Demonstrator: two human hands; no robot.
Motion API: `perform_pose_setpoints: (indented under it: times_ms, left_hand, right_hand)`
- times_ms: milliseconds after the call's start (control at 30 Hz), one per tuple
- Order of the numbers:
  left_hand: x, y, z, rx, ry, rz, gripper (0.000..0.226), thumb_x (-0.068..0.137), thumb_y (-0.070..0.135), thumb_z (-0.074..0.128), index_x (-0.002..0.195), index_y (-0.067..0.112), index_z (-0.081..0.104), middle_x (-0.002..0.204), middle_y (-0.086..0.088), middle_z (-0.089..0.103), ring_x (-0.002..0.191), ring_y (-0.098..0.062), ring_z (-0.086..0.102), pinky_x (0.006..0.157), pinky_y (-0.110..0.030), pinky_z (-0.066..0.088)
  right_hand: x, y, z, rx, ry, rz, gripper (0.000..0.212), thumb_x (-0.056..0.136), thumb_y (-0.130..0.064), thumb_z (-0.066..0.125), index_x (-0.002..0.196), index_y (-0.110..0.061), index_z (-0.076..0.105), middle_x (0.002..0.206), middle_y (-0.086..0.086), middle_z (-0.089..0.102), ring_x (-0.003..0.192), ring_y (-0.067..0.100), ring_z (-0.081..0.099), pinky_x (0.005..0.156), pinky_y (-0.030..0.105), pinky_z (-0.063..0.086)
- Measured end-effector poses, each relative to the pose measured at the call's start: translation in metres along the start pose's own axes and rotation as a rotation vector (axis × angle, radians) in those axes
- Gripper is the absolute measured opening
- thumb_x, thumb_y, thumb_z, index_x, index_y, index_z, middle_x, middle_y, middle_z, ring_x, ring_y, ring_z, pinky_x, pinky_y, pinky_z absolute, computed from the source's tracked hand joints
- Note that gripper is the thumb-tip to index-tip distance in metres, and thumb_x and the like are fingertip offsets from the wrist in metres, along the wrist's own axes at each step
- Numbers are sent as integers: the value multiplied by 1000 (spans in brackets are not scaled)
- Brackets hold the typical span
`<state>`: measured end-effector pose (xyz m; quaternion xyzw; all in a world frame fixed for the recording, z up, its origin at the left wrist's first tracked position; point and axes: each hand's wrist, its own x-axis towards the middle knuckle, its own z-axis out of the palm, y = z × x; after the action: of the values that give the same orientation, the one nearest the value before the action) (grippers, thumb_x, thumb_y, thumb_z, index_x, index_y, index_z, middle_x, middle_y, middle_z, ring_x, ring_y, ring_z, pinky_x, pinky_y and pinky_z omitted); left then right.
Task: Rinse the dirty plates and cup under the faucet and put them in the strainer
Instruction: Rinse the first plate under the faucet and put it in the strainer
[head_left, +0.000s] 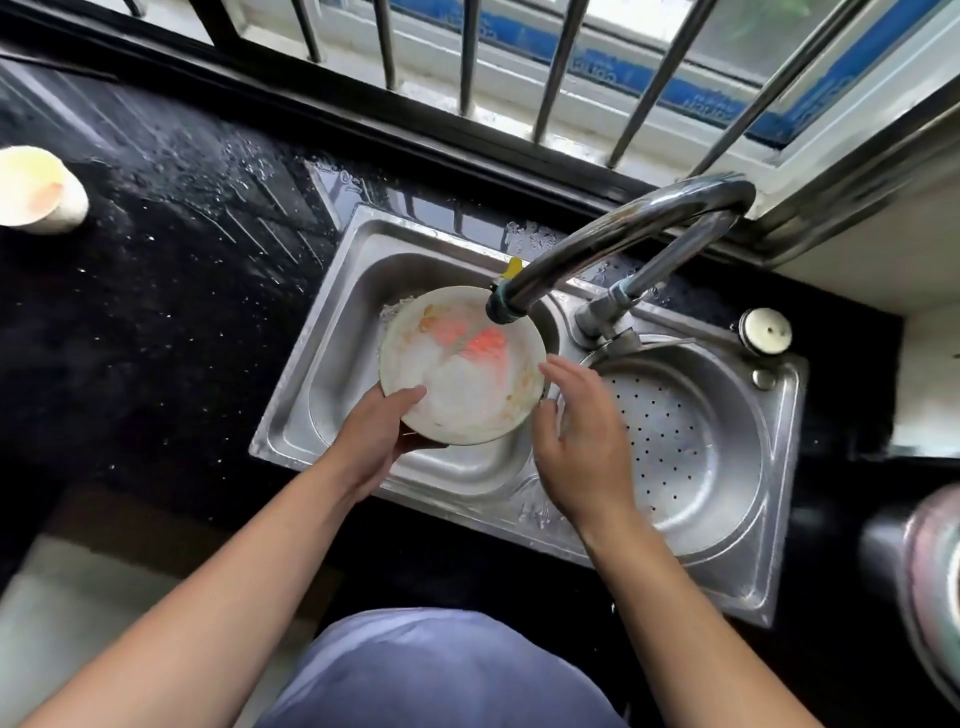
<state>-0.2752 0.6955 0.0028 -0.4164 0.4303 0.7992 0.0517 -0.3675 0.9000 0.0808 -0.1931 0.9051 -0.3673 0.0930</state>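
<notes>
A white plate (470, 387) smeared with red and yellow food is held over the left sink basin (332, 364), under the faucet spout (504, 306). My left hand (376, 434) grips its near-left rim, thumb on top. My right hand (579, 441) hovers beside the plate's right rim with fingers relaxed, and I cannot tell if it touches the plate. The perforated metal strainer (685, 447) fills the right basin and holds nothing. A dirty cream cup (39, 189) stands far left on the black counter.
The curved chrome faucet (649, 223) arches over the divider between the basins. A white knob (764, 331) sits on the sink's back right corner. The black counter (156, 291) is wet with droplets. Window bars run along the back. A metal pot edge (935, 571) shows at right.
</notes>
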Motion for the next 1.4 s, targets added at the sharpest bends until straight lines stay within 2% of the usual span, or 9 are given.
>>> perform_pose_setpoints:
  times_ms: [167, 333, 433, 567, 667, 800, 933, 1267, 1400]
  left_hand:
    - [-2, -3, 4, 40, -24, 23, 35, 84, 18, 64, 118, 24, 71, 99, -4, 84, 83, -22, 81, 68, -43, 66]
    - [-3, -8, 4, 12, -6, 46, 37, 77, 8, 57, 106, 19, 76, 84, 0, 82, 71, -11, 77, 56, -30, 61]
    - [-3, -11, -5, 18, 10, 28, 50, 75, 6, 56, 123, 10, 67, 102, -10, 80, 87, -23, 77, 66, -38, 65]
    - [-2, -15, -4, 62, 18, 24, 52, 76, 5, 56, 127, 10, 64, 105, -16, 77, 86, -26, 76, 71, -43, 66]
    - [0, -10, -6, 114, 44, 41, 55, 71, 6, 57, 125, 11, 70, 104, -11, 81, 91, -26, 78, 69, -38, 64]
    - [0, -16, -9, 145, 93, 12, 66, 74, 6, 53, 141, 12, 53, 124, -18, 70, 106, -39, 72, 76, -44, 67]
    - [-1, -21, -4, 121, 116, 12, 53, 77, 11, 57, 129, 14, 66, 102, -13, 80, 81, -22, 80, 66, -39, 65]
    - [5, -22, -13, 101, 142, -18, 50, 85, 2, 52, 131, 16, 65, 119, -20, 78, 93, -25, 79, 68, -38, 64]
    - [7, -24, -16, 148, 211, -47, 60, 88, -7, 49, 146, 11, 45, 135, -20, 62, 117, -42, 67, 79, -52, 67]
  right_hand:
    - [35, -41, 42, -248, -391, -4, 48, 92, -17, 51, 140, -13, 52, 149, 8, 48, 130, 29, 51, 100, 41, 48]
    - [37, -54, 68, -218, -811, -78, 22, 96, -18, 45, 111, -14, 60, 123, 14, 63, 111, 38, 61, 91, 46, 51]
    - [36, -36, 62, -449, -758, 2, 30, 94, -22, 45, 120, -17, 60, 108, 11, 61, 108, 37, 61, 76, 38, 46]
    - [47, -46, 82, -378, -753, -54, 53, 90, -6, 52, 143, -5, 49, 142, 18, 56, 128, 37, 55, 103, 45, 48]
    - [39, -34, 86, -186, -863, -24, 32, 98, -18, 49, 124, -21, 68, 139, 9, 64, 133, 29, 53, 106, 44, 45]
    - [48, -19, 90, -456, -656, 63, 28, 95, -16, 49, 112, -8, 69, 106, 16, 73, 101, 36, 67, 71, 34, 47]
    - [44, -42, 110, -239, -803, -43, 30, 95, -19, 53, 119, -10, 69, 126, 17, 68, 111, 38, 63, 90, 41, 50]
    - [39, -32, 124, -159, -819, 84, 27, 91, -16, 54, 109, -12, 75, 106, 14, 74, 99, 33, 65, 83, 36, 50]
    - [50, -12, 122, -408, -785, 182, 25, 93, -13, 46, 105, -10, 68, 102, 14, 70, 92, 32, 63, 71, 33, 44]
